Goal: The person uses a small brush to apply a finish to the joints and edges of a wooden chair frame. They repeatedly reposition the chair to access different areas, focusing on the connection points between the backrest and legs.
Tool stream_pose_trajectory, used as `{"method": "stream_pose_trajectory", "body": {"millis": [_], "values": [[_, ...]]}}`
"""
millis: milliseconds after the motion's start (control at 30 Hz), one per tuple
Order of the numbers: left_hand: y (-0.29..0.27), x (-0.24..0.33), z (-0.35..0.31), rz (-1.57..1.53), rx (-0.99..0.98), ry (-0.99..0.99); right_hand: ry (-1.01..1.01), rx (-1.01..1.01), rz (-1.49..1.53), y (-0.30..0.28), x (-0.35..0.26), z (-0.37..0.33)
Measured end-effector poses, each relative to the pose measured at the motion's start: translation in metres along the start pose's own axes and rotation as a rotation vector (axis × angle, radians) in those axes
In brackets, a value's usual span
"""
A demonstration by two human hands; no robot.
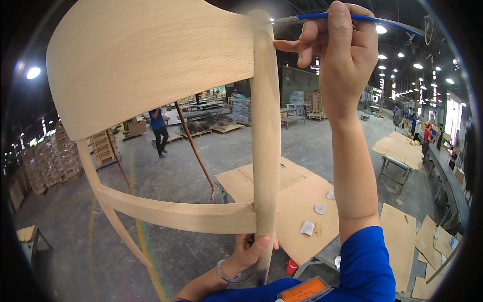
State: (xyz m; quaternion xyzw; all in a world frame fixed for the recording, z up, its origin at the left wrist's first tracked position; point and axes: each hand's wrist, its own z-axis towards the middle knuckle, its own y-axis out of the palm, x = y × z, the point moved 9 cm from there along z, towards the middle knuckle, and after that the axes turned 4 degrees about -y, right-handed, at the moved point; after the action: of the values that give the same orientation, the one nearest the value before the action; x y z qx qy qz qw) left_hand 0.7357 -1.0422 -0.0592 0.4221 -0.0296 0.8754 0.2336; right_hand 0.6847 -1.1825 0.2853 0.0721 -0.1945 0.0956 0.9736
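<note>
A pale wooden chair frame stands upright before me, with a broad curved back panel (151, 60), a round post (266, 151) and a lower crossrail (176, 211). My left hand (249, 250) is closed round the post just below the crossrail; some of its fingers are hidden behind the wood. Raised at the upper right, my right hand (347, 48) pinches a thin blue-handled brush (314, 16) between thumb and fingers. The brush's tip points left at the top of the post. One outstretched finger of that hand touches the post's side.
Behind the post is a board-topped table (302, 201) with crumpled white paper pieces (308, 228). A red bucket (292, 267) sits below it. Flat boards (397, 246) lie at the right. A person in blue (158, 126) is on the floor beyond; stacked wooden parts (55, 156) stand left.
</note>
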Motion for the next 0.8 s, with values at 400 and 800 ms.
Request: {"method": "stream_pose_trajectory", "body": {"millis": [400,800], "values": [[-0.011,0.012,0.015,0.05,0.004,0.004,0.001,-0.022,-0.046,0.017,0.012,0.015],[-0.014,0.019,0.004,0.064,0.014,0.019,-0.007,-0.025,-0.016,0.028,0.008,0.012]]}}
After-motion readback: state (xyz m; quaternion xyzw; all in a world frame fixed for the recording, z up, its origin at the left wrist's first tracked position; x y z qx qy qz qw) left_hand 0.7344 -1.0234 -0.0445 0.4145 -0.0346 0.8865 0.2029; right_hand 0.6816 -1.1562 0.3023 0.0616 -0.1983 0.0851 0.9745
